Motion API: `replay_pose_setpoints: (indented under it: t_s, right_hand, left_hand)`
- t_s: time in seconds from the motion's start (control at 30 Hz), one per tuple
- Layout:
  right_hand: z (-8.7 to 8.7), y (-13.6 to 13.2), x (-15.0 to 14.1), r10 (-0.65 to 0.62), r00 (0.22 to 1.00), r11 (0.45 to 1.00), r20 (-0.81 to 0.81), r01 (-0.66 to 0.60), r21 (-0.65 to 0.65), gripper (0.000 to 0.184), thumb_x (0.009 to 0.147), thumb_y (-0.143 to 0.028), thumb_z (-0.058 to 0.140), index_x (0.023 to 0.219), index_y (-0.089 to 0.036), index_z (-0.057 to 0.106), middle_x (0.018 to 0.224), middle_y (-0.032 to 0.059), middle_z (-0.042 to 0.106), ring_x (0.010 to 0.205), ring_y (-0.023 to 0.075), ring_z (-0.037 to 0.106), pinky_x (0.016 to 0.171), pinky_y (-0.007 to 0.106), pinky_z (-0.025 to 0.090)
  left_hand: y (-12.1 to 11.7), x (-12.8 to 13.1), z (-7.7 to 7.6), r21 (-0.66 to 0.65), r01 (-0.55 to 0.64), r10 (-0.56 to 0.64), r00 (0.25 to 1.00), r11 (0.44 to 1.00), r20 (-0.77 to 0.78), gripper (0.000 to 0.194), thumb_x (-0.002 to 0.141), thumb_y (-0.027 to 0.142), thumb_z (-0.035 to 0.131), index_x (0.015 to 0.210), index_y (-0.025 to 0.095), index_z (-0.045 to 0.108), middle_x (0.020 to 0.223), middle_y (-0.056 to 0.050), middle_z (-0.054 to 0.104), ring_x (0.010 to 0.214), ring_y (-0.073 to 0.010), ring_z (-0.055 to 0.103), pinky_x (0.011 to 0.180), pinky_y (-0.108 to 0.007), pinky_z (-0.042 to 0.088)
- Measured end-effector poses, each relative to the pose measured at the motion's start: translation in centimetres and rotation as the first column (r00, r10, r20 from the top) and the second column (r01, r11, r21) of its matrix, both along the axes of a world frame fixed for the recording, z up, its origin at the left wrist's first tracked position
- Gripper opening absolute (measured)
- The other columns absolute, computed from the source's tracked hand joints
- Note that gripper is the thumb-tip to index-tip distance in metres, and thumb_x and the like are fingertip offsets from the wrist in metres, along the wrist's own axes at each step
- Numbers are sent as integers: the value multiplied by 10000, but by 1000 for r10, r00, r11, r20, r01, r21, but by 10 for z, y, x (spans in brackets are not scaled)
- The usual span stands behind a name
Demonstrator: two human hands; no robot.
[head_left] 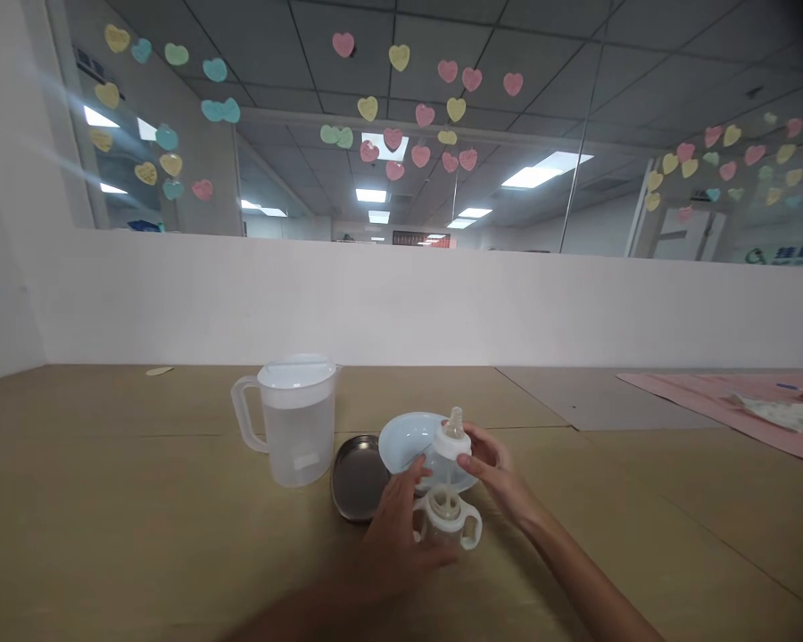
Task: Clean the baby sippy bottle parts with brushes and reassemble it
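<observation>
White teat cap (452, 446) pinched in fingertips of right hand (499, 471), upright above two-handled bottle (445, 526), probably so straw (448, 493) lines up with open neck. Left hand (398, 526) half curled, beside bottle's left handle (seemingly for steadying; actual grip unclear). Bottle appears to stand on desk (174, 535), just before pale-blue bowl (401, 437); metal dish (360, 481) and jug (299, 437) to left, apparently within reach.

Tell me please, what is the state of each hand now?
Left hand: spread at the handled bottle; grip cannot be told.
Right hand: holding the nipple lid.
</observation>
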State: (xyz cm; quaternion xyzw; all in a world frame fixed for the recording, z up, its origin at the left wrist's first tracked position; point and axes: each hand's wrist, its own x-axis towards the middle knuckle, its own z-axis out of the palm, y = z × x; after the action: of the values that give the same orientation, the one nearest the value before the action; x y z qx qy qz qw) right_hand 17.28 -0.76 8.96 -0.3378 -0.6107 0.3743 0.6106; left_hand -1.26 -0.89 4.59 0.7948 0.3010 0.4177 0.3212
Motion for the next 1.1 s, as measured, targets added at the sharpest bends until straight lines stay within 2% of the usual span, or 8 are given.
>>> replay_pose_setpoints:
  t_s: [0.1, 0.23, 0.37, 0.5, 0.63, 0.73, 0.97, 1.1]
  right_hand:
    - [35, 1, -1, 8, 1000, 999, 26, -9, 32, 536, 591, -472, 761, 1020, -200, 591, 1083, 105, 606, 997, 270, 553, 884, 413, 435]
    - [77, 1, -5, 24, 994, 994, 110, -36, 105, 472, 628, -404, 745, 1016, -195, 576, 1045, 77, 602, 962, 228, 547, 871, 368, 426]
    - [96, 2, -6, 30, 984, 980, 173, -63, 190, 397, 681, -347, 701, 1013, -199, 543, 1003, 46, 570, 923, 187, 532, 821, 316, 431]
    - [99, 7, -2, -99, 983, 971, 153, 62, 230, 391, 652, -343, 707, 967, -201, 524, 946, 26, 556, 884, 176, 523, 769, 286, 432]
    - [97, 16, 9, -211, 976, 957, 53, 196, 214, 403, 668, -384, 657, 998, -190, 534, 966, 32, 550, 901, 182, 514, 786, 298, 423]
    - [94, 20, 16, -242, 966, 961, 90, 225, 162, 439, 679, -398, 633, 1047, -177, 541, 975, 40, 562, 883, 182, 521, 763, 304, 434]
    - [92, 10, 11, -410, 840, 912, 354, 375, 167, 372, 698, -375, 624, 1008, -174, 587, 931, 50, 629, 818, 183, 568, 733, 313, 452]
    - [90, 10, 12, -397, 781, 917, 482, 365, 163, 325, 684, -369, 654, 944, -177, 621, 893, 44, 646, 757, 179, 580, 693, 303, 453]
  left_hand:
    - [1, 1, 44, 167, -38, 45, 998, 985, -43, 852, 568, 519, 731, 1303, 248, 394, 1299, -114, 434, 1185, -341, 376, 1007, -489, 297]
    - [5, 15, 107, 81, -56, 43, 987, 995, 158, 397, 825, 462, 482, 1089, 180, 577, 1021, -68, 616, 959, -228, 547, 864, -345, 423]
    - [17, 31, 131, 70, 1, -21, 959, 998, 284, 366, 831, 427, 476, 939, 121, 645, 824, -49, 660, 777, -191, 582, 701, -267, 446]
    - [31, 31, 124, 144, -63, 39, 986, 987, 164, 358, 843, 407, 452, 754, 128, 657, 716, -33, 658, 692, -159, 580, 644, -231, 423]
    - [50, 27, 106, 186, -55, 64, 997, 981, -41, 302, 833, 358, 461, 748, 145, 657, 715, -23, 670, 684, -148, 591, 642, -225, 413]
    - [64, 27, 90, 173, -82, 111, 979, 982, -169, 302, 824, 339, 453, 742, 135, 660, 708, -33, 672, 644, -145, 587, 603, -225, 404]
    - [79, 30, 65, 223, -129, 221, 862, 966, -456, 352, 837, 320, 417, 669, 118, 651, 642, -56, 655, 558, -140, 543, 514, -221, 342]
    - [80, 26, 60, 310, -173, 327, 758, 935, -564, 335, 837, 259, 424, 636, 107, 644, 686, -115, 657, 606, -176, 557, 573, -265, 356]
